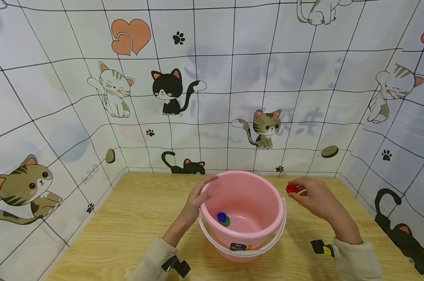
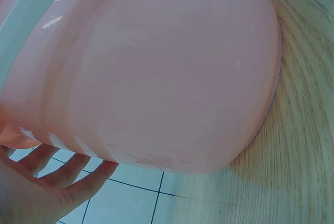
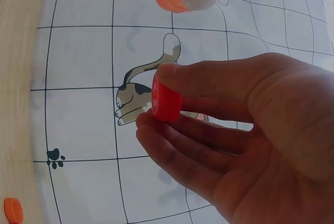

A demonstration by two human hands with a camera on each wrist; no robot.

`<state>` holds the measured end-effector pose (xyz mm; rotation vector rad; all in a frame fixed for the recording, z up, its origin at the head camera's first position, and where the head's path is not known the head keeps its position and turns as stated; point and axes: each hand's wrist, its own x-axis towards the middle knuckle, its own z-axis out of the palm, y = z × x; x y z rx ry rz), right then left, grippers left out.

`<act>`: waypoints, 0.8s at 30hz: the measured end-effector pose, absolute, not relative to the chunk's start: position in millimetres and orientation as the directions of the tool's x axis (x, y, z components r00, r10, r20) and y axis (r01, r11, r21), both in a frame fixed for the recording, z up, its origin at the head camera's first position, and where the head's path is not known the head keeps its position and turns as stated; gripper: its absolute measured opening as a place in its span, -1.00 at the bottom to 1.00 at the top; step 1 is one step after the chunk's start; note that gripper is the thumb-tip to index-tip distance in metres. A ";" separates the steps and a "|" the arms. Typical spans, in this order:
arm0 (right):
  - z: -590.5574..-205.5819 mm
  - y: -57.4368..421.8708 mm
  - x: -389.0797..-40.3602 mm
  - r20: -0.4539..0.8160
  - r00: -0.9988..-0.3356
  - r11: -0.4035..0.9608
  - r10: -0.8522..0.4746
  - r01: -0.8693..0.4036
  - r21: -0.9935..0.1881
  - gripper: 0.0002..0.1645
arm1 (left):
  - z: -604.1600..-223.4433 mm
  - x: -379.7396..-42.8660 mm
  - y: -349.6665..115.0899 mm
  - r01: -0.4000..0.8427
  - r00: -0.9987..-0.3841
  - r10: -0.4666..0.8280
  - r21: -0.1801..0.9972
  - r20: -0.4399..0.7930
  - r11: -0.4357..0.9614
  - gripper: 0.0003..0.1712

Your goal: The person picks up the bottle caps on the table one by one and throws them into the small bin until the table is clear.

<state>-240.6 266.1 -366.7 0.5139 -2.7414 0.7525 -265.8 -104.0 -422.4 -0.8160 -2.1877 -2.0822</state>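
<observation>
A pink bucket with a white handle stands upright on the wooden table. My left hand holds its rim on the left side, and in the left wrist view the fingers lie along the bucket's outer wall. On the bucket floor are a blue bottle cap and a green bottle cap. To the right of the bucket, outside its rim, my right hand pinches a red bottle cap between thumb and fingers.
An orange cap lies on the table, seen in the lower left of the right wrist view. The wooden table ends at a sheet printed with cats and grid lines, which surrounds the back and both sides.
</observation>
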 end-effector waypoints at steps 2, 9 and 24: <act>-366.0 265.9 -240.5 0.334 -0.903 0.802 -0.269 -0.402 -0.442 -0.55 | -422.2 -265.9 -103.9 0.372 -0.865 0.355 0.928 0.354 -0.019 -0.34; -364.5 264.8 -239.7 0.357 -0.891 0.805 -0.280 -0.420 -0.419 -0.57 | -422.5 -266.9 -103.0 0.375 -0.860 0.361 0.926 0.360 -0.030 -0.34; -360.2 260.9 -235.4 0.380 -0.875 0.799 -0.299 -0.447 -0.402 -0.61 | -421.8 -265.1 -103.4 0.367 -0.869 0.349 0.930 0.351 -0.021 -0.34</act>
